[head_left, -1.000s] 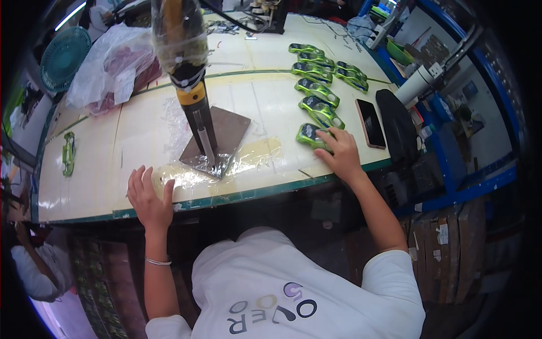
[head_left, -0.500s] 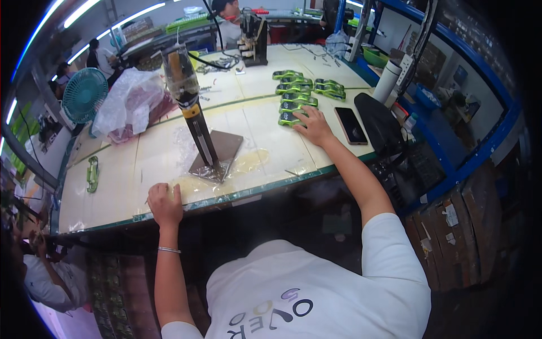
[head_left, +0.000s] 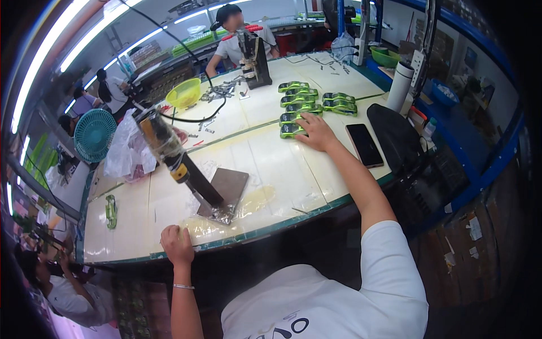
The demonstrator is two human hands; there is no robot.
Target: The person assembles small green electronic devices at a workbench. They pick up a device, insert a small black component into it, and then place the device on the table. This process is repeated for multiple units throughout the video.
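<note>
At the near end of a row of glossy green toy car shells (head_left: 300,107), my right hand (head_left: 317,133) has its thumb and fingers about the sides of the nearest shell (head_left: 290,131). Part of that shell lies under the fingers. My left hand (head_left: 178,244) rests at the table's front edge, fingers loosely bent and thumb apart, with nothing visible in it. Beyond it stands a dark upright tool (head_left: 189,178) wrapped in clear plastic, leaning over a brown square plate (head_left: 230,186). One more green shell (head_left: 111,212) lies alone at the table's left.
A phone (head_left: 364,145), a black pouch (head_left: 395,138) and a white flask (head_left: 400,87) sit at the right. Plastic bags (head_left: 129,148), a yellow basket (head_left: 184,94) and small metal parts (head_left: 224,89) occupy the far left. A co-worker (head_left: 231,34) sits behind a black bench machine (head_left: 255,59).
The view has tilted upward, so the table sits lower in the picture and more of the far co-worker shows. My right hand stays on the near shell; my left stays at the edge.
</note>
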